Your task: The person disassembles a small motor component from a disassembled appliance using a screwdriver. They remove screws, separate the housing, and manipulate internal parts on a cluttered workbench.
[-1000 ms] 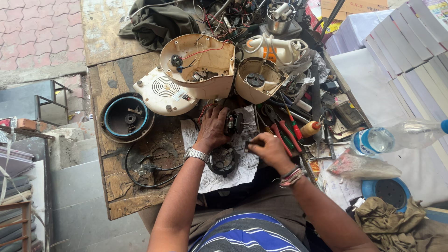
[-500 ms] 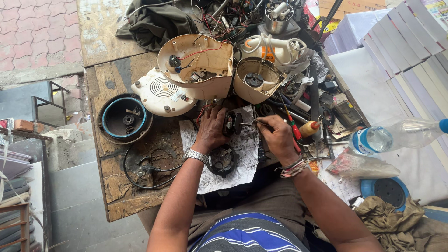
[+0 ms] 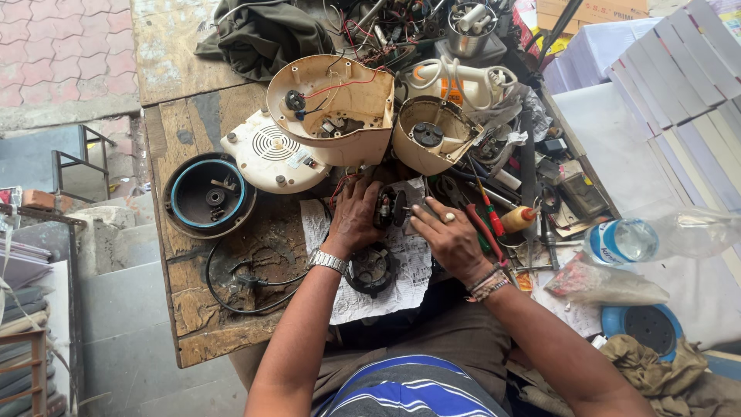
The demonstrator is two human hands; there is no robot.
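While a small dark motor (image 3: 388,207) is gripped in the left hand (image 3: 353,218) over one crumpled sheet of paper (image 3: 386,266), the right hand (image 3: 450,239) is laid beside it, fingers together. Two cream housings (image 3: 333,108) and one blue-rimmed ring (image 3: 208,194) are seen on the wooden bench (image 3: 189,139).

motor (image 3: 388,208) on paper (image 3: 370,270), housings (image 3: 332,108) behind

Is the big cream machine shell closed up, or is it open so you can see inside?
Open. The cream appliance housing lies with its hollow side up, and red and black wires and small parts inside it show.
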